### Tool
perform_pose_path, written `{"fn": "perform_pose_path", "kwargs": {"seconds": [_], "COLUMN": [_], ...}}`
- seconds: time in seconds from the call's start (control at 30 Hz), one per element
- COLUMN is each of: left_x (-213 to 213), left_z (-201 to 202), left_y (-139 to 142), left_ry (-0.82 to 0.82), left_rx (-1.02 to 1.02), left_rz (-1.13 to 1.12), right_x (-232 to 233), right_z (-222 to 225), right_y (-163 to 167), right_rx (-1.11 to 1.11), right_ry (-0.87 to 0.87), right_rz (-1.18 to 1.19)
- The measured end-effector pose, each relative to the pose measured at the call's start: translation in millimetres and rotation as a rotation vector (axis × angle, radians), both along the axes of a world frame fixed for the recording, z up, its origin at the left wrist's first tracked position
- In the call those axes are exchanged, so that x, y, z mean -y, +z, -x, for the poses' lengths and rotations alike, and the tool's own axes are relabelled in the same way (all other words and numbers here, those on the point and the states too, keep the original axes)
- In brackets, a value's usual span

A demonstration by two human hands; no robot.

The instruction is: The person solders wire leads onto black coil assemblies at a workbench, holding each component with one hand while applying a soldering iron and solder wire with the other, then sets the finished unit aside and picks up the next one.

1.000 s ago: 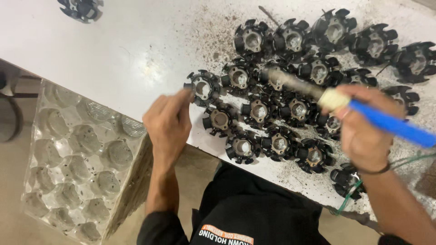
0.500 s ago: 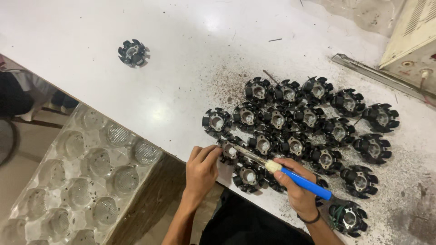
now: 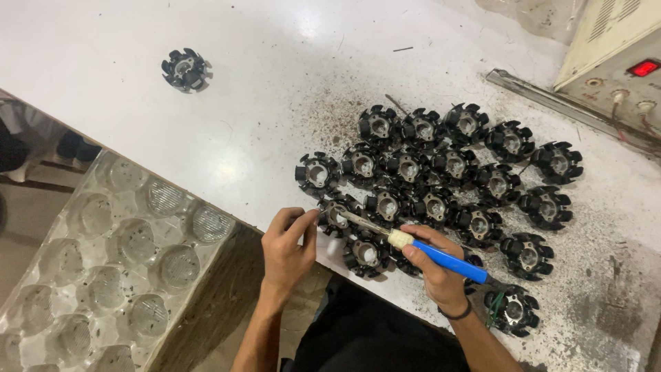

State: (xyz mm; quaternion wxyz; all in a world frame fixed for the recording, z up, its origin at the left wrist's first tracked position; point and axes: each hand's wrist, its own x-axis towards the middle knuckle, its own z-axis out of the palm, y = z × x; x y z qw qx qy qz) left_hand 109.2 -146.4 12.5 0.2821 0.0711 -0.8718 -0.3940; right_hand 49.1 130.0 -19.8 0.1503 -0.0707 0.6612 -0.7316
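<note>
Head view: roughly 20 black stator cores clustered on the white table (image 3: 227, 138), plus 1 stray core (image 3: 185, 69) far left. Left hand (image 3: 288, 249) pinched the near-edge core (image 3: 335, 215); right hand (image 3: 441, 270) gripped 1 blue-handled soldering iron (image 3: 413, 245), tip on that core. 1 clear blister tray (image 3: 103, 269) sat below the table edge. Versus half a second earlier: same grips, framing barely shifted.

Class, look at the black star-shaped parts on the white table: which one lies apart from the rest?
The lone black part at the table's far left, well away from the cluster by the hands.
</note>
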Motion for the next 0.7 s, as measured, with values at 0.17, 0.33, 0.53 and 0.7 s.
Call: {"fn": "perform_pose_path", "kwargs": {"seconds": [0.17, 0.33, 0.53, 0.7], "left_x": [1, -3, 2, 2], "left_z": [2, -3, 1, -5], "left_y": [6, 11, 2, -5], "left_ry": [-0.023, 0.047, -0.047, -0.041], "left_rx": [0.132, 0.039, 0.042, 0.174], "left_rz": [0.048, -0.098, 0.104, 0.07], "right_x": [4, 5, -1, -1], "right_z": [3, 3, -1, -5], "right_y": [2, 2, 4, -1], "right_rx": [0.018, -0.078, -0.119, -0.056], "right_ry": [0.013, 0.028, 0.018, 0.012], "right_rz": [0.109, 0.063, -0.092, 0.082]}}
